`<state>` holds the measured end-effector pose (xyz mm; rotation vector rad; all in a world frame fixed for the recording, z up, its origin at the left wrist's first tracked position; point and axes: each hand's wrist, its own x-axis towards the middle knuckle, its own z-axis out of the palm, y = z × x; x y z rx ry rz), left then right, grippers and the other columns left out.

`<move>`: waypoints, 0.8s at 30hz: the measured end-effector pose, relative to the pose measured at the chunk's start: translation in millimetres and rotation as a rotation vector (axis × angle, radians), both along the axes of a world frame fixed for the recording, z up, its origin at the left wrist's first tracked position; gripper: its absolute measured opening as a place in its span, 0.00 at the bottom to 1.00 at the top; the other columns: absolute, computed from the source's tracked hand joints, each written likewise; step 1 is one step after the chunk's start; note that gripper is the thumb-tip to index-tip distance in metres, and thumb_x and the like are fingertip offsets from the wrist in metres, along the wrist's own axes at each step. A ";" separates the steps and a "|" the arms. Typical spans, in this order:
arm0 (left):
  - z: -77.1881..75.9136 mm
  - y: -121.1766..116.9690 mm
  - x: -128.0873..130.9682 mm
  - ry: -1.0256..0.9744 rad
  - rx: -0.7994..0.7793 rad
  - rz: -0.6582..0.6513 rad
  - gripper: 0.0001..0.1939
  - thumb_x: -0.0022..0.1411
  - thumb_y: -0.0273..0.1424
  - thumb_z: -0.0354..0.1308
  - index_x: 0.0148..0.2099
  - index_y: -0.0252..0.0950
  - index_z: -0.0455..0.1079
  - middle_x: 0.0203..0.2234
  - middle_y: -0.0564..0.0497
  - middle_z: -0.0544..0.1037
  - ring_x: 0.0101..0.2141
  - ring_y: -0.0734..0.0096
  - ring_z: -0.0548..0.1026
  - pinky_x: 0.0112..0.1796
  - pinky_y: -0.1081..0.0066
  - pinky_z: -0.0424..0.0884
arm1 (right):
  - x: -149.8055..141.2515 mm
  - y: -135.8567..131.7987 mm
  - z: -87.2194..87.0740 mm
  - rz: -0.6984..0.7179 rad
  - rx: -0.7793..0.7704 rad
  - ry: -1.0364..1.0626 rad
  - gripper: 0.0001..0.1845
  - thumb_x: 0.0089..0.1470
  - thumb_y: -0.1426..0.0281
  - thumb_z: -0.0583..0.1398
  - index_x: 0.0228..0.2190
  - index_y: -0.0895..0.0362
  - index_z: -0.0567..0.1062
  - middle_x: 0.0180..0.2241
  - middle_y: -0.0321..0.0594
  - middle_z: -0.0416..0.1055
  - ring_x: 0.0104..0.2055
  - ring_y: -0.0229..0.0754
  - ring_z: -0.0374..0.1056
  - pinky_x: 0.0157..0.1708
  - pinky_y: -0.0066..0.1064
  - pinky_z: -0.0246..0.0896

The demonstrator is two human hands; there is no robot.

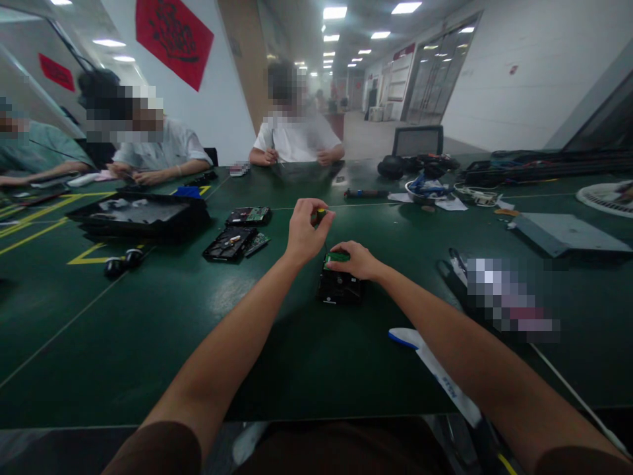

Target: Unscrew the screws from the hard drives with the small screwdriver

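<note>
In front of me a black hard drive (pixel 340 290) lies on the dark green table, with a green circuit board (pixel 337 257) on its far part. My left hand (pixel 307 231) is closed round the yellow-ended handle of a screwdriver (pixel 321 214), held upright over the board. Its thin shaft runs down toward the board's left side; the tip is too small to make out. My right hand (pixel 355 258) rests on the drive's right side, its fingers pressed on the board. Left of my hands lie another hard drive (pixel 230 244) with a loose circuit board (pixel 256 244) and a further drive (pixel 248 215).
A black tray (pixel 143 214) stands at left, two dark round parts (pixel 123 262) before it. At right are a grey metal case (pixel 568 232), a bowl of blue stuff (pixel 425 190) and a white-and-blue strip (pixel 445 376) under my right forearm. Several people sit across the table.
</note>
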<state>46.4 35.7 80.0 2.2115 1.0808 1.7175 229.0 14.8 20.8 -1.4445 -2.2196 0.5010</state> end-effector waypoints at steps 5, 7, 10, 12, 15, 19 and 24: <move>6.5 -2.9 -4.6 -0.002 0.046 -0.031 0.09 0.70 0.29 0.56 0.48 0.42 0.76 0.43 0.47 0.76 0.43 0.65 0.76 0.44 0.63 0.76 | -0.1 0.3 -0.8 -0.007 -0.012 0.001 0.26 0.53 0.47 0.67 0.48 0.47 0.80 0.49 0.40 0.78 0.52 0.50 0.72 0.50 0.41 0.67; 7.2 -2.8 -5.8 0.018 0.058 -0.052 0.11 0.71 0.28 0.53 0.49 0.42 0.77 0.44 0.47 0.79 0.44 0.65 0.78 0.47 0.62 0.75 | 0.0 0.0 -0.5 -0.014 -0.016 0.004 0.26 0.53 0.47 0.67 0.48 0.47 0.79 0.49 0.41 0.77 0.52 0.50 0.72 0.50 0.42 0.67; 5.6 -1.7 -4.2 -0.027 0.004 -0.093 0.10 0.73 0.32 0.52 0.49 0.40 0.75 0.43 0.48 0.82 0.43 0.66 0.79 0.47 0.63 0.75 | 0.3 -0.3 0.0 -0.012 -0.021 0.010 0.26 0.53 0.47 0.67 0.49 0.47 0.79 0.49 0.41 0.77 0.52 0.50 0.72 0.51 0.42 0.67; 3.6 0.2 -1.1 -0.112 -0.073 -0.121 0.08 0.72 0.37 0.56 0.47 0.40 0.73 0.40 0.49 0.82 0.39 0.68 0.81 0.43 0.65 0.76 | 0.5 -0.3 0.2 -0.005 -0.022 0.015 0.26 0.53 0.47 0.67 0.49 0.47 0.79 0.49 0.41 0.77 0.52 0.50 0.72 0.51 0.42 0.67; 1.1 4.9 3.7 -0.259 -0.212 -0.197 0.13 0.67 0.43 0.62 0.42 0.40 0.67 0.35 0.50 0.81 0.34 0.69 0.81 0.36 0.68 0.77 | 0.7 0.0 0.0 0.003 -0.013 0.015 0.26 0.53 0.48 0.68 0.49 0.48 0.79 0.49 0.42 0.77 0.52 0.51 0.72 0.51 0.43 0.67; -1.5 10.6 6.9 -0.393 -0.407 -0.347 0.19 0.67 0.51 0.59 0.42 0.41 0.62 0.31 0.52 0.80 0.30 0.70 0.81 0.35 0.67 0.79 | 0.8 0.1 -0.4 0.005 0.003 0.016 0.27 0.53 0.48 0.68 0.49 0.48 0.79 0.50 0.42 0.77 0.53 0.51 0.72 0.51 0.44 0.67; -4.7 13.0 8.2 -0.480 -0.485 -0.425 0.24 0.67 0.56 0.55 0.36 0.40 0.64 0.30 0.52 0.77 0.29 0.73 0.78 0.35 0.67 0.77 | 0.8 -0.5 0.6 0.010 -0.007 0.016 0.26 0.53 0.47 0.68 0.49 0.47 0.79 0.50 0.41 0.78 0.52 0.51 0.73 0.50 0.43 0.67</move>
